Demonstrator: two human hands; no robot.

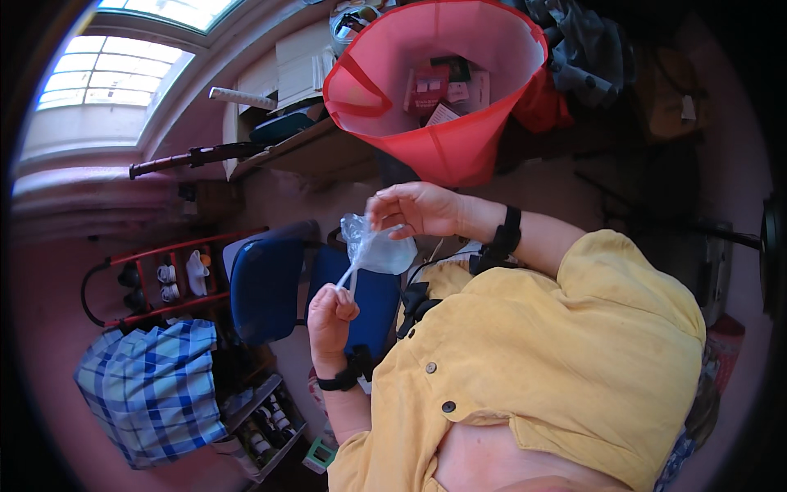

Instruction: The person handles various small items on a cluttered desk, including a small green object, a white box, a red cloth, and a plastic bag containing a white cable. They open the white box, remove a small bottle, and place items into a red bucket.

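Observation:
A clear plastic bag hangs before me, its upper part drawn into a thin twisted strand. My left hand is closed in a fist around the lower end of that strand. Right beside the bag is my right hand, fingers loosely curled and apart, slightly blurred at the tips. Whether those fingertips touch the plastic is hard to tell. Both wrists wear black straps. Behind the bag stands a blue chair, its seat partly covered by the bag and my left hand.
A large red fabric bin with boxes inside stands ahead. Left of it, a cardboard box holds long objects that stick out. A red rack with shoes and a blue checked cloth are at the left, near a bottle crate.

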